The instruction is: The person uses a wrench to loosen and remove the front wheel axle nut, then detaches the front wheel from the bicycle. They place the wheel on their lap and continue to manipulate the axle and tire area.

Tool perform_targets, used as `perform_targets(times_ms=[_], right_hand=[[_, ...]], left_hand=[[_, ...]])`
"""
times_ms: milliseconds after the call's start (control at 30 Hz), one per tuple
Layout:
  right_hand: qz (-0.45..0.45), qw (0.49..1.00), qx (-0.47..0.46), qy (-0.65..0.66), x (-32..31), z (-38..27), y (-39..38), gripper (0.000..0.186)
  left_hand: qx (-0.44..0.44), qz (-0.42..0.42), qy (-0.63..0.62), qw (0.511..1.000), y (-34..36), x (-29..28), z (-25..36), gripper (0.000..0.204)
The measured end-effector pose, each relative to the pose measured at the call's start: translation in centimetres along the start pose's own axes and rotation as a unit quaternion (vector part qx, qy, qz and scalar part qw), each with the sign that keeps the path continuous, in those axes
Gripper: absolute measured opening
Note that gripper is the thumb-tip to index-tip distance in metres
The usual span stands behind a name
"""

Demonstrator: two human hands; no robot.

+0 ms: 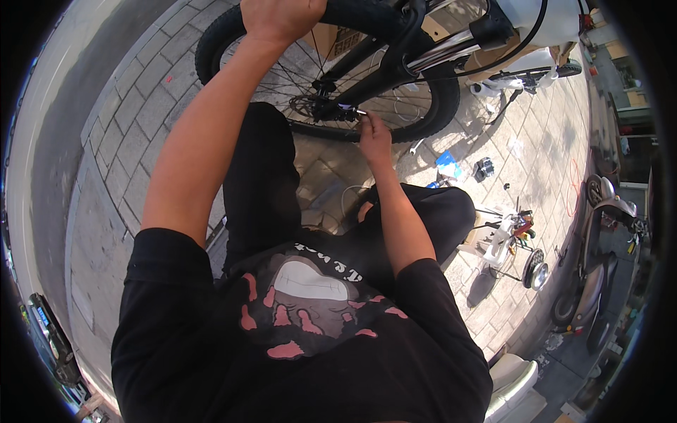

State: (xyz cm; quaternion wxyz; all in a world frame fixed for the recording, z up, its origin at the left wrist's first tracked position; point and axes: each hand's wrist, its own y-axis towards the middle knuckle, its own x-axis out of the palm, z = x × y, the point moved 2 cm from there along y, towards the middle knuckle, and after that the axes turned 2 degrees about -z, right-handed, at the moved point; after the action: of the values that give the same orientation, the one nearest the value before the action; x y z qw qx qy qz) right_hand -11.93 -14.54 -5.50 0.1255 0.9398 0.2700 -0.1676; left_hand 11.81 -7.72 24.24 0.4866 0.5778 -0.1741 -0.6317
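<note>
A bicycle front wheel (442,106) with a black knobbly tyre stands in front of me, held in a black fork (384,77). My left hand (282,20) grips the tyre at its upper left, its fingertips cut off by the frame edge. Low on the fork, my right hand (374,135) pinches a small silver metal piece (362,112) at the wheel hub. What kind of part it is cannot be made out. A brake disc (303,106) sits beside the hub, behind the spokes.
On the paving lie a wrench (417,147), a blue-and-white packet (448,165), a small black part (484,169) and a pile of tools and parts (509,233). Cardboard (331,41) stands behind the wheel. Scooters (589,275) are parked at the right.
</note>
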Motion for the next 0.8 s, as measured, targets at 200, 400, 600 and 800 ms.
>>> perform_targets(times_ms=[200, 400, 600, 800], right_hand=[[0.055, 0.994, -0.05, -0.085, 0.5, 0.9, -0.2, 0.024], [-0.024, 0.993, 0.062, 0.096, -0.3, 0.5, 0.1, 0.027], [-0.17, 0.846, 0.451, 0.227, -3.0, -4.4, 3.8, 0.018], [-0.228, 0.832, 0.46, 0.207, -4.1, -3.0, 5.4, 0.02]], left_hand=[[0.01, 0.016, 0.017, 1.0, -0.1, 0.4, -0.2, 0.045], [0.008, 0.018, -0.001, 1.0, 0.0, 0.3, 0.1, 0.045], [0.007, 0.011, 0.014, 1.0, -0.4, 0.3, 0.0, 0.045], [0.001, 0.007, -0.009, 1.0, -0.1, -0.3, 0.6, 0.045]])
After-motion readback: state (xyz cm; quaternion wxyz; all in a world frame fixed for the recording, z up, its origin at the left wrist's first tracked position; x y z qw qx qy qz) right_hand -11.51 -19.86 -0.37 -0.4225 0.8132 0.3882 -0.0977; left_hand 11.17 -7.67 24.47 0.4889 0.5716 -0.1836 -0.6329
